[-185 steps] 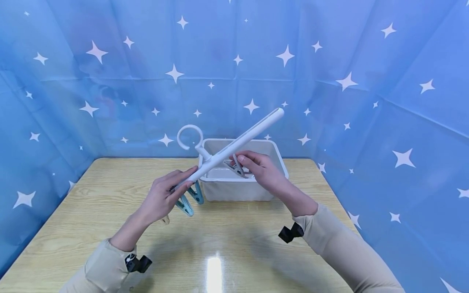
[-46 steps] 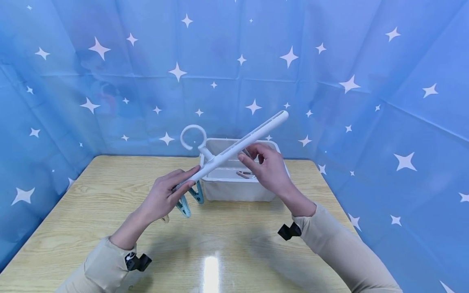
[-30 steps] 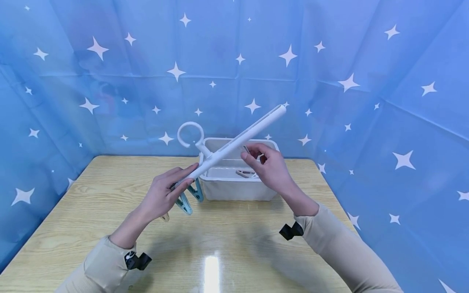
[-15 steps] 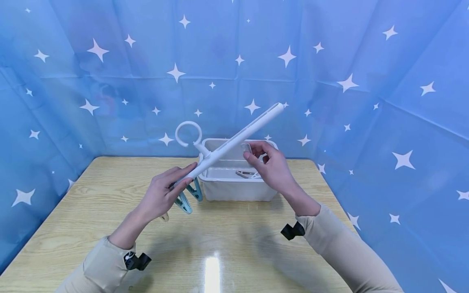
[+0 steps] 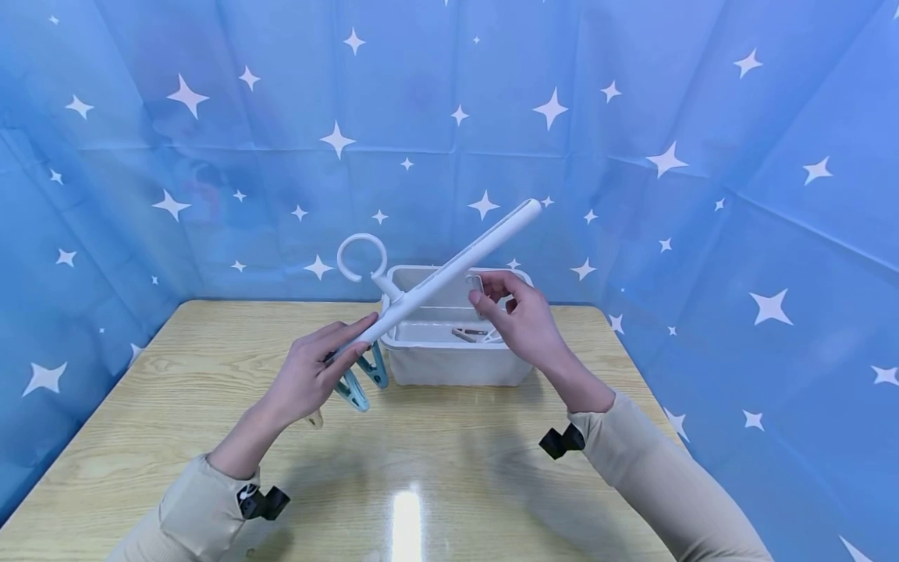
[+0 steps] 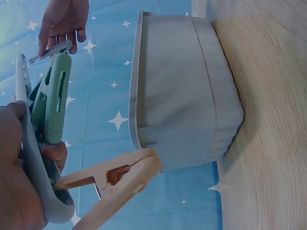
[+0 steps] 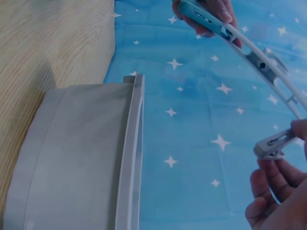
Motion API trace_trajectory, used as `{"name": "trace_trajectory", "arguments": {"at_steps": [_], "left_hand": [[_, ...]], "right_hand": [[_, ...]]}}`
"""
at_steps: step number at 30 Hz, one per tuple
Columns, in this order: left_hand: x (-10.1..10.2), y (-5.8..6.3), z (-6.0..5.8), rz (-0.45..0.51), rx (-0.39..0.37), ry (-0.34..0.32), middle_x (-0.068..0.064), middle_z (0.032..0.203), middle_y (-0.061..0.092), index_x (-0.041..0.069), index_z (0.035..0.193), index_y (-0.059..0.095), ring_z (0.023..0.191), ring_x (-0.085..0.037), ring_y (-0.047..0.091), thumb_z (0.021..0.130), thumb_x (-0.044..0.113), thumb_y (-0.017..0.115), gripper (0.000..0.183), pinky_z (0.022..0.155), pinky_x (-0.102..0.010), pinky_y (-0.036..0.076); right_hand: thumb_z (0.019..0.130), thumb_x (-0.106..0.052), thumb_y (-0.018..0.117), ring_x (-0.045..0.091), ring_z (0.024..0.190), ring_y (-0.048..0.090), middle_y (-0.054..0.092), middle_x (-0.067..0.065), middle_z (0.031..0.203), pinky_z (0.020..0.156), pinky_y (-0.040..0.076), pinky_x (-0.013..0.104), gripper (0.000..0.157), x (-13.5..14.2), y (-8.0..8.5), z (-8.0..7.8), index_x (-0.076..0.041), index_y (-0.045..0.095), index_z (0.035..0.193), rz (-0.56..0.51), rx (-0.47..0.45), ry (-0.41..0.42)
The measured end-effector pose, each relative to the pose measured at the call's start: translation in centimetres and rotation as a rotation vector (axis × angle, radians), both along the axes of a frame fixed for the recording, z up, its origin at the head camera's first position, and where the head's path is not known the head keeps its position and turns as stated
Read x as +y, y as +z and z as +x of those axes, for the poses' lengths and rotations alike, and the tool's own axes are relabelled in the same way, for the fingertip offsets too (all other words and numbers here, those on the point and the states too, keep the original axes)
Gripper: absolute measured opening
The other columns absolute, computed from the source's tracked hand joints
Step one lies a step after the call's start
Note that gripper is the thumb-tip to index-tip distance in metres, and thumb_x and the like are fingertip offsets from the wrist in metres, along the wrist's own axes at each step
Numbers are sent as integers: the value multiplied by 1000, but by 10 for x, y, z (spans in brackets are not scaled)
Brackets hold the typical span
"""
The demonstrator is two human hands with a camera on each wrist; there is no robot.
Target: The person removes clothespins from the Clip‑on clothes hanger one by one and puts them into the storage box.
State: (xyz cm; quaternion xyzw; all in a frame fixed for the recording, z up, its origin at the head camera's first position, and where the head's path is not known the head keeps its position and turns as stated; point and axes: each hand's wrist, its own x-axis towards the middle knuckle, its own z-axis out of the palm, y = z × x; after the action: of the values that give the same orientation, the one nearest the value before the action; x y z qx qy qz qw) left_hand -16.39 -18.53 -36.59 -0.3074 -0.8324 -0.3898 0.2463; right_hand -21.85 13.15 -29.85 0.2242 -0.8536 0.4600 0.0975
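Note:
My left hand [image 5: 312, 373] grips the lower left part of a white hanger bar [image 5: 460, 263], which slants up to the right and has a round hook [image 5: 363, 236]. Two blue-green clips [image 5: 353, 392] hang from the bar by that hand, and a beige clip [image 6: 120, 184] sits at its end in the left wrist view. Between thumb and fingers my right hand [image 5: 518, 318] pinches a grey clip [image 7: 271, 144], just beside the bar and apart from it. In the head view this clip [image 5: 477, 284] is partly covered by the fingers.
Behind and below the bar a white plastic box [image 5: 456, 367] stands on the wooden table [image 5: 232, 336]. A brownish clip [image 5: 467, 335] and a whitish piece lie inside it. A blue star-patterned curtain [image 5: 407, 94] surrounds the table's back and sides.
My right hand has risen with the grey clip from over the box to the bar, then drawn slightly right, turning the clip. The left hand keeps its grip on the hanger.

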Motion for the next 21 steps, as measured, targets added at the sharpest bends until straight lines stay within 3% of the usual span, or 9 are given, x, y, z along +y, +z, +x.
{"name": "trace_trajectory", "arguments": {"at_steps": [21], "left_hand": [[2,-1,1,9,-7,-1,8,80,54,21,144,56,59,-2,37,99,6,60,47,52,-22,37]], "right_hand": [[100,-40,59,19,98,54,65,7,102,80,39,31,42,8,-11,-16,-12,61,131,35,13,-47]]}}
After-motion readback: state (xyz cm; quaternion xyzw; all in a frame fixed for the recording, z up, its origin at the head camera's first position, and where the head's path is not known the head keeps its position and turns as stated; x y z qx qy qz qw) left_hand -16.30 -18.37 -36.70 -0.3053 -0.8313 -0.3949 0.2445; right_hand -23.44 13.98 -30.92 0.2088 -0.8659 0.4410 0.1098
